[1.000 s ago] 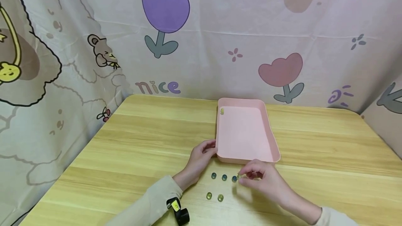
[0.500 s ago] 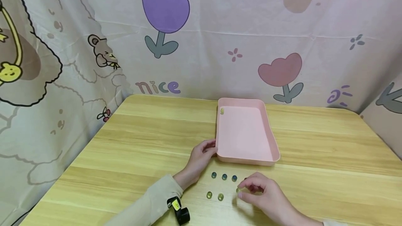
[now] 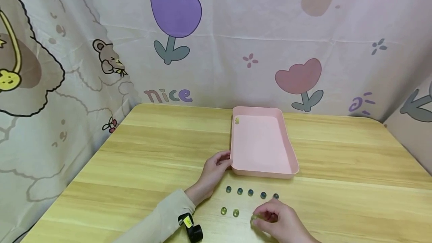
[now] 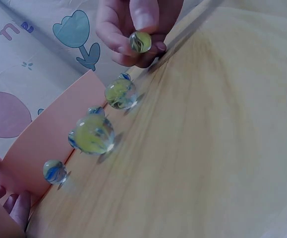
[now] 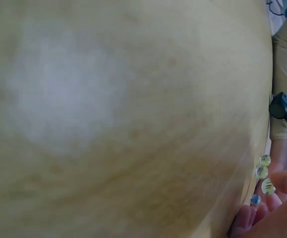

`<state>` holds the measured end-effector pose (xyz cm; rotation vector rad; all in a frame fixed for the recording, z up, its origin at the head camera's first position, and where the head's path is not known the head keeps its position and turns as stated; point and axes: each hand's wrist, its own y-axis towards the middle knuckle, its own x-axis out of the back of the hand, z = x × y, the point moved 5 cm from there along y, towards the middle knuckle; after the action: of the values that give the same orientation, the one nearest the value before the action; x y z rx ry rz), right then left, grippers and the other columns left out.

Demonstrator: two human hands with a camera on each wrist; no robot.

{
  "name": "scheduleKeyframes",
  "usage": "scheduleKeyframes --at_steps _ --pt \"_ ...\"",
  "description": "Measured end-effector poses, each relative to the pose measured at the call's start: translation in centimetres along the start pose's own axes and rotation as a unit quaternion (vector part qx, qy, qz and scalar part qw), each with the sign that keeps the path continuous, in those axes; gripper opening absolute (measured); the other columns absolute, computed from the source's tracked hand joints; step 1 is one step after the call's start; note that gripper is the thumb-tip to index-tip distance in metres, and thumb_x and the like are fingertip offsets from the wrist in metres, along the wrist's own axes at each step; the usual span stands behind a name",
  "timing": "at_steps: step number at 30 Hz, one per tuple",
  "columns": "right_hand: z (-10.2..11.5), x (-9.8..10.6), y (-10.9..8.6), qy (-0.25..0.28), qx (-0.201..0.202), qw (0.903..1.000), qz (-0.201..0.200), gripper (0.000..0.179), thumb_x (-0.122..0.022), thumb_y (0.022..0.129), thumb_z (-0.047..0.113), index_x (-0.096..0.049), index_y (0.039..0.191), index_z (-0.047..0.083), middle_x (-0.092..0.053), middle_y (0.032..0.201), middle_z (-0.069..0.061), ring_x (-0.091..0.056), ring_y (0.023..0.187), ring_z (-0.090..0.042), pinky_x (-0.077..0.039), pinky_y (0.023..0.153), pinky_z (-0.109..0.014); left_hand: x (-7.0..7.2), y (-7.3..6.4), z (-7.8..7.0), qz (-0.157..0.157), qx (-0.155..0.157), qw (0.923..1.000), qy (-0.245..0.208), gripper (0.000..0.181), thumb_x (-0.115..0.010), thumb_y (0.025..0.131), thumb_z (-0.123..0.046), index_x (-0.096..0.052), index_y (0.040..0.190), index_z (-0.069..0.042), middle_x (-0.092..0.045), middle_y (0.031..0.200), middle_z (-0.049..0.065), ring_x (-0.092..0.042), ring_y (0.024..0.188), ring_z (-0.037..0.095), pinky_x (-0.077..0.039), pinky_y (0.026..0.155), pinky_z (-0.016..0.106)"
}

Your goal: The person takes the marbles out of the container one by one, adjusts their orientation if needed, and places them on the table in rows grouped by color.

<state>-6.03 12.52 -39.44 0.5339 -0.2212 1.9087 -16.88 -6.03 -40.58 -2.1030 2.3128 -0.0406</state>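
Observation:
My right hand (image 3: 278,218) pinches a yellow-swirled glass marble (image 4: 141,42) between thumb and fingers, close over the table. To its left lie two more yellow marbles, the nearer one (image 3: 236,212) and the farther one (image 3: 224,210). Behind them runs a row of several blue marbles (image 3: 250,192), its right end just beyond my right fingers. A shallow pink tray (image 3: 264,174) stands past that row, and my left hand (image 3: 213,170) grips its front left corner. Small yellow marbles (image 3: 237,120) sit inside the tray at the far left corner.
The light wooden table (image 3: 162,138) reaches back to a printed cloth (image 3: 229,18) with flowers and cartoon figures. A black wrist camera (image 3: 193,228) sits on the left sleeve (image 3: 158,215), left of the yellow marbles.
My right hand has moved toward me from the blue row with the yellow marble, uncovering the right end of the row. The left hand stays on the tray.

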Motion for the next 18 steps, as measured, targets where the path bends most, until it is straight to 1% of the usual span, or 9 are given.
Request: scheduleKeyframes --at_steps 4,7,11,14,18 --pt "0.17 -0.34 0.04 -0.028 0.042 0.9984 -0.023 0.01 -0.077 0.081 0.008 -0.072 0.089 0.006 -0.054 0.083 0.009 -0.051 0.074 -0.002 -0.05 0.06 -0.02 0.03 -0.04 0.05 0.0 0.001 1.0 -0.002 0.038 -0.06 0.094 -0.01 -0.055 0.129 0.005 -0.06 0.119 0.015 -0.059 0.103 0.021 -0.052 0.091 0.03" --pt "0.38 -0.57 0.13 -0.052 0.078 0.9948 -0.04 0.011 -0.078 0.079 0.007 -0.072 0.088 0.008 -0.054 0.083 0.01 -0.051 0.073 -0.001 -0.05 0.058 -0.02 0.05 -0.05 0.04 -0.002 0.0 1.0 -0.002 0.039 -0.061 0.094 -0.01 -0.055 0.129 0.005 -0.06 0.119 0.015 -0.059 0.103 0.021 -0.052 0.091 0.031" --pt "0.66 -0.74 0.27 -0.08 0.114 0.9883 -0.061 0.013 -0.08 0.076 0.006 -0.072 0.086 0.009 -0.054 0.083 0.01 -0.051 0.072 -0.001 -0.049 0.057 -0.02 0.09 -0.04 0.09 -0.003 -0.001 1.0 0.0 0.039 -0.06 0.093 -0.01 -0.055 0.129 0.005 -0.06 0.118 0.014 -0.059 0.103 0.021 -0.051 0.092 0.031" --pt "0.8 -0.79 0.37 -0.096 0.129 0.9845 -0.07 0.015 -0.081 0.074 0.006 -0.072 0.085 0.01 -0.053 0.081 0.01 -0.05 0.071 -0.001 -0.048 0.055 -0.02 0.1 0.02 0.18 -0.003 0.001 1.0 0.001 0.038 -0.06 0.093 -0.01 -0.056 0.129 0.004 -0.061 0.118 0.014 -0.059 0.103 0.021 -0.052 0.091 0.03" --pt "0.8 -0.8 0.63 -0.106 0.121 0.985 -0.063 0.014 -0.082 0.075 0.007 -0.072 0.084 0.011 -0.051 0.08 0.012 -0.048 0.069 0.0 -0.046 0.054 -0.019 0.1 0.06 0.2 -0.003 -0.002 1.0 0.002 0.039 -0.06 0.093 -0.01 -0.055 0.128 0.005 -0.061 0.117 0.014 -0.059 0.102 0.021 -0.052 0.091 0.031"
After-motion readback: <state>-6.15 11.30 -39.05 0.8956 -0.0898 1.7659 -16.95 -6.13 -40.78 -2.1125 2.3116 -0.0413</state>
